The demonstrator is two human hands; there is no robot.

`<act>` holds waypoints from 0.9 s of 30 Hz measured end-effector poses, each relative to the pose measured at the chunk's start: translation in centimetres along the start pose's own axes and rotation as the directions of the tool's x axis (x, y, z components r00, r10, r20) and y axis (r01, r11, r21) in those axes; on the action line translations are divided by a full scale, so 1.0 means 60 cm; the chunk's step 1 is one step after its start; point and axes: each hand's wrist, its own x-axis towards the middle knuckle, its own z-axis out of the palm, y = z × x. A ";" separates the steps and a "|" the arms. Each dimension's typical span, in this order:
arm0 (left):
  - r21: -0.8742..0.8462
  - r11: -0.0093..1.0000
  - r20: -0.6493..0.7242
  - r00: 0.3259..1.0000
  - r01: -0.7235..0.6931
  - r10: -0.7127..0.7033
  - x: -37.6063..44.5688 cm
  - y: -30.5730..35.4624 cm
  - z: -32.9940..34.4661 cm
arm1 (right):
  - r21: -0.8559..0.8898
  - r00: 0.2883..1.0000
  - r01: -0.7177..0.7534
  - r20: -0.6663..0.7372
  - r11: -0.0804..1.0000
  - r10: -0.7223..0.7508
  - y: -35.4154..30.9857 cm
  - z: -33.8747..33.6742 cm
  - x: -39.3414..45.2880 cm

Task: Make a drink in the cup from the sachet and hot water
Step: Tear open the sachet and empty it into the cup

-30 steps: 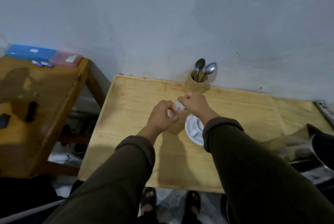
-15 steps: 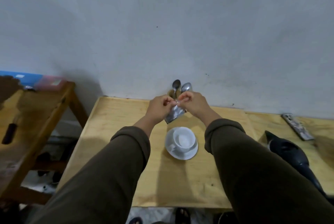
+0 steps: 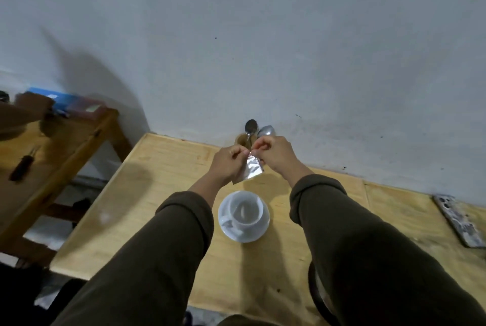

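A silvery foil sachet [image 3: 253, 170] hangs above the table, pinched at its top edge by both hands. My left hand [image 3: 228, 165] grips the top left corner and my right hand [image 3: 275, 153] grips the top right corner, fingertips almost touching. Below and nearer to me, a white cup [image 3: 246, 212] stands upright on a white saucer [image 3: 259, 232], and it looks empty. Both hands are raised beyond the cup, not over it.
Behind my hands a wooden holder [image 3: 243, 140] with two metal spoons [image 3: 265, 131] stands against the wall. The light wooden table [image 3: 157, 194] has a phone [image 3: 459, 220] at the right. A dark round vessel [image 3: 319, 296] shows by my right sleeve. A second wooden table [image 3: 52, 147] stands to the left.
The camera has tilted up and the cup, hidden behind my hands one second ago, now shows below them. My hands have risen with the sachet and still pinch its top edge.
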 end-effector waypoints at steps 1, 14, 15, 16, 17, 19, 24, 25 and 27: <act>-0.006 1.000 -0.002 1.000 0.016 -0.017 -0.002 -0.002 0.003 | 0.000 1.000 0.004 0.017 1.000 -0.004 0.004 0.001 0.001; -0.239 0.956 0.079 0.985 0.170 -0.155 -0.026 -0.019 -0.008 | -0.043 0.995 0.101 0.026 0.994 -0.100 0.014 0.046 -0.024; -0.241 0.953 0.074 0.982 0.186 -0.173 -0.026 -0.022 -0.009 | -0.033 0.994 0.100 0.043 0.994 -0.099 0.013 0.046 -0.027; -0.234 0.951 0.066 0.979 0.201 -0.190 -0.026 -0.026 -0.012 | -0.014 0.993 0.097 0.063 0.995 -0.095 0.012 0.044 -0.031; -0.230 0.950 0.057 0.977 0.211 -0.204 -0.025 -0.030 -0.015 | 0.011 0.993 0.083 0.085 0.996 -0.084 0.012 0.043 -0.037; -0.234 0.948 0.041 0.976 0.218 -0.214 -0.023 -0.037 -0.022 | 0.019 0.989 0.068 0.131 0.998 -0.070 0.016 0.039 -0.050; -0.255 0.932 0.048 0.966 0.258 -0.255 -0.019 -0.052 -0.025 | -0.061 0.978 -0.009 0.209 0.998 0.022 0.029 0.036 -0.071; -0.252 0.929 0.052 0.962 0.272 -0.267 -0.019 -0.055 -0.023 | -0.068 0.976 -0.021 0.215 0.997 0.035 0.030 0.036 -0.074; -0.243 0.923 0.058 0.954 0.299 -0.294 -0.018 -0.062 -0.019 | -0.079 0.978 -0.033 0.201 0.996 0.048 0.035 0.036 -0.080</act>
